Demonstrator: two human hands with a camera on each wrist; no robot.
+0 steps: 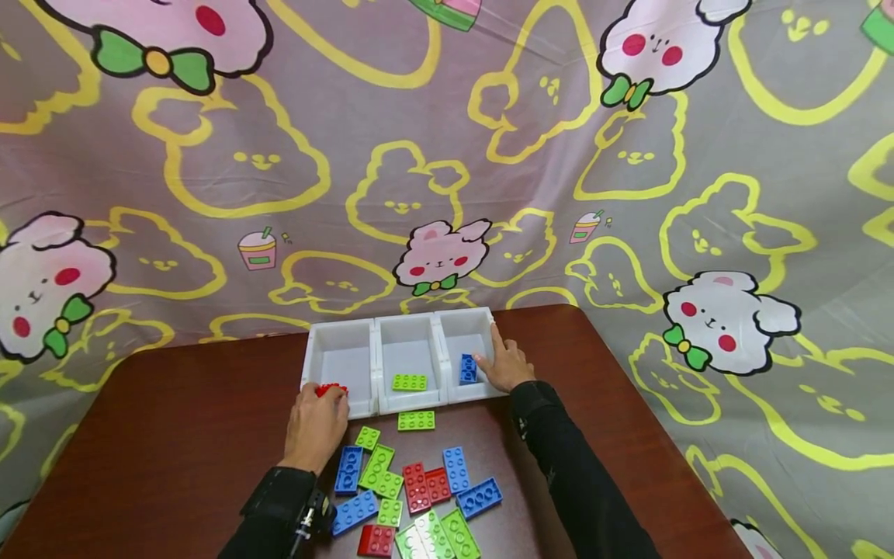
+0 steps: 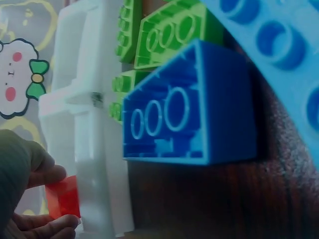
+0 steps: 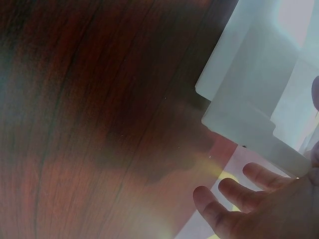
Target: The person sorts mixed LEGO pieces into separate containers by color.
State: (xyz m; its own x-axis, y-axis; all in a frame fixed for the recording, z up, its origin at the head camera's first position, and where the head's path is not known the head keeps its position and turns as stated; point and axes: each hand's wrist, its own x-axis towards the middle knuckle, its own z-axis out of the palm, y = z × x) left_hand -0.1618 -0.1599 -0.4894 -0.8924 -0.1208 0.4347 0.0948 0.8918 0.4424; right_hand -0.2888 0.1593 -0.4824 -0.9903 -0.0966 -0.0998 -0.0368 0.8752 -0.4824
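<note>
My left hand (image 1: 316,428) reaches over the front wall of the left white bin (image 1: 340,326) and pinches a red brick (image 1: 331,388). In the left wrist view the red brick (image 2: 63,198) shows between thumb and fingers, just behind the bin's wall. My right hand (image 1: 508,367) lies at the outer side of the right bin (image 1: 464,314), fingers relaxed and extended. Its thumb points inward, close to a blue brick (image 1: 469,369) standing in that bin. The right wrist view shows the fingers (image 3: 239,196) spread beside the bin's corner, holding nothing.
A green brick (image 1: 409,382) lies in the middle bin (image 1: 407,319); another green brick (image 1: 416,421) is just in front. Several blue, green and red bricks (image 1: 415,487) are scattered nearer on the brown table (image 1: 202,419). A patterned cloth (image 1: 433,186) hangs behind the bins.
</note>
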